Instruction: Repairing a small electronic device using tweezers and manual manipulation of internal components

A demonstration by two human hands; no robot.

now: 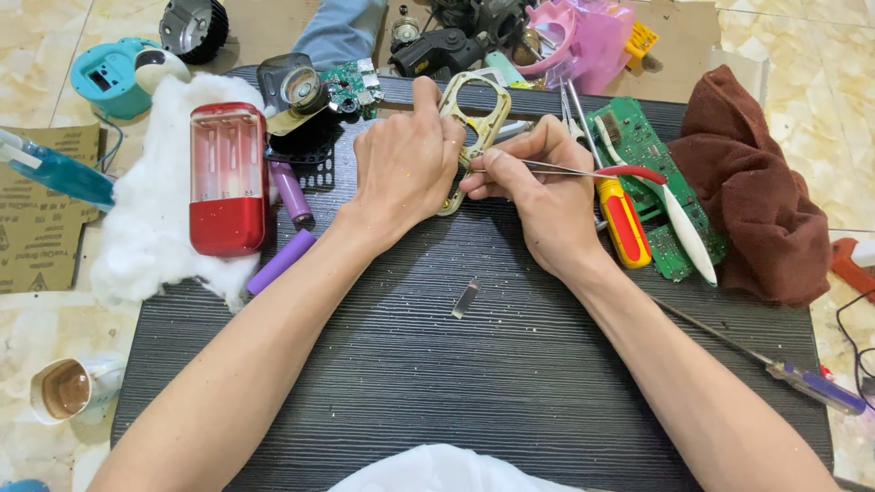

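Observation:
My left hand [406,164] grips a beige plastic frame with round openings [481,114] and holds it tilted on the dark ribbed board [437,364]. My right hand [538,205] pinches thin metal tweezers with red handles [583,170]; their tips touch the frame's lower edge by my left fingers. A small metal strip [465,299] lies loose on the board below both hands.
A red and clear plastic housing [228,178] lies on white cotton at left, two purple cells [287,228] beside it. A yellow-red screwdriver [622,219], a toothbrush [679,219] and green circuit boards [647,155] lie right, by a brown cloth [761,200]. A blue-handled screwdriver [811,383] sits lower right.

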